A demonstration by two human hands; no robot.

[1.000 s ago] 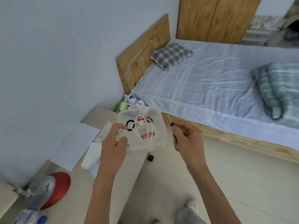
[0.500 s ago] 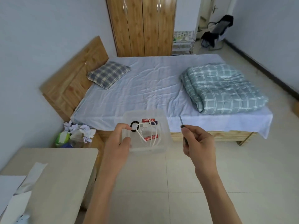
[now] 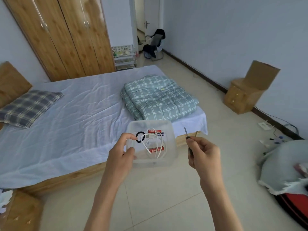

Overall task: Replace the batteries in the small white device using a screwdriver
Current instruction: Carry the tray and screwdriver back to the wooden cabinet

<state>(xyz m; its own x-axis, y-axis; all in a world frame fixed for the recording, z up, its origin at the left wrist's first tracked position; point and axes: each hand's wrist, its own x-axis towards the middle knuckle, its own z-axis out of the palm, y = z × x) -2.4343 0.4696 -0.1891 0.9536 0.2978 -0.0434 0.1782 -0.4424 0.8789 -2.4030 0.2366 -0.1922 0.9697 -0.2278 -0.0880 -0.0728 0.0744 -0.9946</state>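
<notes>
My left hand (image 3: 120, 153) grips the left rim of a clear plastic box (image 3: 169, 157), held in the air in front of me. Inside the box lie red-labelled batteries (image 3: 155, 149), a coiled white cable (image 3: 150, 139), a black ring (image 3: 139, 137) and something white under the cable, too unclear to name. To the right of the box, my right hand (image 3: 204, 151) is closed around a small screwdriver (image 3: 188, 139) with a black handle, its thin metal tip pointing up.
A bed (image 3: 70, 114) with a white sheet, plaid pillow (image 3: 28, 107) and folded checked quilt (image 3: 158, 95) lies ahead. Wooden wardrobe (image 3: 63, 35) stands behind it, a small wooden cabinet (image 3: 245, 94) by the right wall. Cables and a grey bundle (image 3: 283, 165) lie on the tiled floor at right.
My view has swung right, from the desk and headboard toward the room's right side. Both hands keep the same hold on the box and screwdriver.
</notes>
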